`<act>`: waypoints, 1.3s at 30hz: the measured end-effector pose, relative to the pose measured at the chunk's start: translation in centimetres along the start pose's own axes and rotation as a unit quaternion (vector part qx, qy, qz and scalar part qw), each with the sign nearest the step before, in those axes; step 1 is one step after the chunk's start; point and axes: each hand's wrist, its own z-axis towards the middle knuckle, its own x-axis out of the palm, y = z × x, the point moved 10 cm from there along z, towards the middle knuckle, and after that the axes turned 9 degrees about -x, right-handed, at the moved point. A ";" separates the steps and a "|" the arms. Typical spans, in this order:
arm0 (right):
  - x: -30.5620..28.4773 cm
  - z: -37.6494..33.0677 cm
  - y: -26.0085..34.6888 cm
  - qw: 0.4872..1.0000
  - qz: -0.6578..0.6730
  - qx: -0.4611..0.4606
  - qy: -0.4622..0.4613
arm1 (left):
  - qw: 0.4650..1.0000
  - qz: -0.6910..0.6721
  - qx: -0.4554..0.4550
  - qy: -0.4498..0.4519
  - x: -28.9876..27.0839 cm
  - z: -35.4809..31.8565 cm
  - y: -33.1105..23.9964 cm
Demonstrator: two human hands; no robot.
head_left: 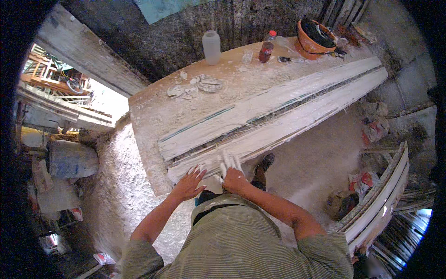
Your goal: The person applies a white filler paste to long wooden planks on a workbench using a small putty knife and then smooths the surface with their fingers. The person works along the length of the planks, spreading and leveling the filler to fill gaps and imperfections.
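A long white-coated board lies slantwise across the worktable, with a dark groove running along its middle and thin strands lying over it. At its near left end, my left hand rests on the edge, fingers spread, tips whitened. Beside it, my right hand reaches over the same edge with its white-smeared fingers stretched out, slightly blurred. Neither hand visibly grips anything. What lies under my palms is hidden.
On the dusty worktable are white crumbled lumps, a translucent jug, a bottle of red liquid and an orange bucket. A similar board leans at the right. A blue-grey drum stands left.
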 end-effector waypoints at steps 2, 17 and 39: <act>-0.9 1.8 3.1 0.997 0.063 -0.031 -0.037 | 0.999 0.016 -0.040 -0.009 -0.3 -1.7 2.8; -4.3 1.6 -17.7 0.971 -0.046 0.236 -0.019 | 0.997 -0.010 0.070 0.039 -2.6 4.5 2.1; -16.2 -7.6 -35.5 0.933 0.084 0.334 -0.107 | 0.985 -0.034 0.155 0.066 -5.9 34.0 -22.5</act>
